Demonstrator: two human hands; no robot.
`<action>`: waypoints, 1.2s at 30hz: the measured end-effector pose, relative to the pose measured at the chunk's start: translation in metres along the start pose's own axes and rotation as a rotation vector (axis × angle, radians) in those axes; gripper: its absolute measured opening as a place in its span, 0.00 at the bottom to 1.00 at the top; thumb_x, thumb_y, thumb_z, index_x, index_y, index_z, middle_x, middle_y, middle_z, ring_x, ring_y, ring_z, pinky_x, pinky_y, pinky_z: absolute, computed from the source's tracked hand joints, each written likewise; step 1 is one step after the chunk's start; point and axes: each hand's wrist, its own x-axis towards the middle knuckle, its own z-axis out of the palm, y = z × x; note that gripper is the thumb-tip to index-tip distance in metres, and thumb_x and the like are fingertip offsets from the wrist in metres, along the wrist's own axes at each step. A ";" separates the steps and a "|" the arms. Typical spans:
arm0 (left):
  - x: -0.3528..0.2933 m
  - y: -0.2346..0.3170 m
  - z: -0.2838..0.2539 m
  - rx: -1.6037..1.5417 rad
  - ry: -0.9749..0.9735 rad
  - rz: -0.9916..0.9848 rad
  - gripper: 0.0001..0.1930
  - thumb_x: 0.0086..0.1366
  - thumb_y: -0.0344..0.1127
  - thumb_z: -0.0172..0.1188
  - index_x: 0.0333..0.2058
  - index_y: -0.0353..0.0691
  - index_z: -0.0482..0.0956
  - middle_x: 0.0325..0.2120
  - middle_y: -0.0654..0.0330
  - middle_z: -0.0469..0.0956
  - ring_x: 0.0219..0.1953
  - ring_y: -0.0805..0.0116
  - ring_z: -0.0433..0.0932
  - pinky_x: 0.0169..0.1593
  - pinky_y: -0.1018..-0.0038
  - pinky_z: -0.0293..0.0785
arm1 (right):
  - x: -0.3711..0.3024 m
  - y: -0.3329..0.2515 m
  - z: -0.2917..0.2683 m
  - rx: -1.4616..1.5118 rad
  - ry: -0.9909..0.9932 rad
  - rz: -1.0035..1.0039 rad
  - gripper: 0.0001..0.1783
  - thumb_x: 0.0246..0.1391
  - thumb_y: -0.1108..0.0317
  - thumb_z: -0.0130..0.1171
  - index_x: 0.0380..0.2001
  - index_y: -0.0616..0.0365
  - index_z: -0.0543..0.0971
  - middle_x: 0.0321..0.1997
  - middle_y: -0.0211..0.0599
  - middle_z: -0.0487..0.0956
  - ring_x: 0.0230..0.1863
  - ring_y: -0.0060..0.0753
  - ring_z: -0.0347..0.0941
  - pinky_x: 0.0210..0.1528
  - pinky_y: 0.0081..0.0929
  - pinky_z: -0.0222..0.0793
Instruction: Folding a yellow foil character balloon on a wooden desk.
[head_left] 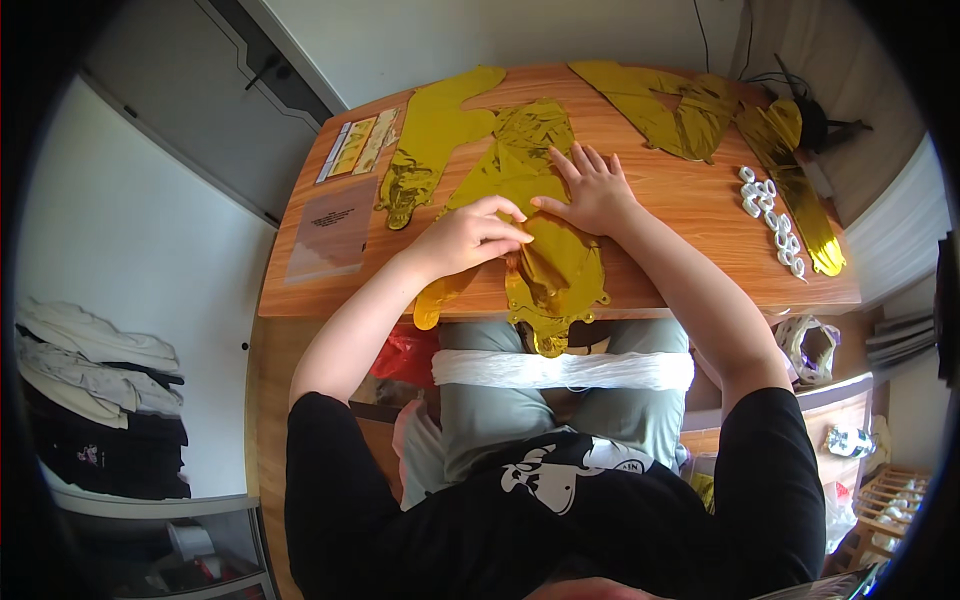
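Note:
A flat, uninflated gold foil balloon (490, 170) lies in the middle of the wooden table, creased, with its tabbed end (552, 335) hanging over the near edge. My left hand (468, 238) is on its left side, fingers bent and tips drawn close together at the foil; what lies under the fingertips is partly hidden. My right hand (592, 192) rests palm down on the balloon's right edge, its fingers spread flat. A narrow gold foil strip (430, 305) sticks out below my left wrist.
More flat gold foil balloons lie at the far left (435, 120), far right (670, 110) and right edge (805, 205). Small white ribbon rolls (770, 215) sit at right. A clear plastic bag (325, 230) and picture card (355, 148) lie left. White string (560, 370) crosses my lap.

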 end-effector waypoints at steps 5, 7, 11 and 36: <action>0.011 0.018 -0.006 -0.201 0.094 0.149 0.19 0.59 0.19 0.61 0.49 0.41 0.83 0.54 0.58 0.79 0.56 0.60 0.78 0.59 0.69 0.75 | -0.001 0.001 -0.002 -0.002 -0.021 0.004 0.60 0.54 0.15 0.37 0.78 0.44 0.50 0.80 0.51 0.52 0.82 0.50 0.41 0.79 0.59 0.35; 0.011 0.025 -0.008 -0.057 0.004 0.075 0.26 0.51 0.16 0.59 0.48 0.45 0.84 0.50 0.61 0.82 0.55 0.60 0.79 0.60 0.65 0.74 | -0.002 0.000 -0.002 -0.022 -0.024 0.004 0.61 0.53 0.14 0.38 0.78 0.44 0.50 0.80 0.51 0.51 0.82 0.50 0.41 0.79 0.59 0.35; 0.011 0.013 -0.015 0.247 -0.110 0.266 0.21 0.54 0.24 0.62 0.46 0.51 0.87 0.46 0.67 0.83 0.49 0.63 0.81 0.54 0.67 0.75 | -0.001 -0.002 -0.003 -0.011 -0.035 0.007 0.62 0.51 0.13 0.39 0.78 0.44 0.51 0.80 0.51 0.51 0.82 0.50 0.41 0.79 0.59 0.35; 0.018 0.025 0.020 0.080 0.176 0.267 0.10 0.59 0.28 0.66 0.40 0.47 0.88 0.51 0.63 0.78 0.47 0.65 0.82 0.56 0.65 0.78 | 0.000 0.000 0.002 -0.032 -0.005 -0.005 0.57 0.55 0.18 0.43 0.78 0.43 0.51 0.80 0.53 0.52 0.81 0.52 0.44 0.79 0.58 0.37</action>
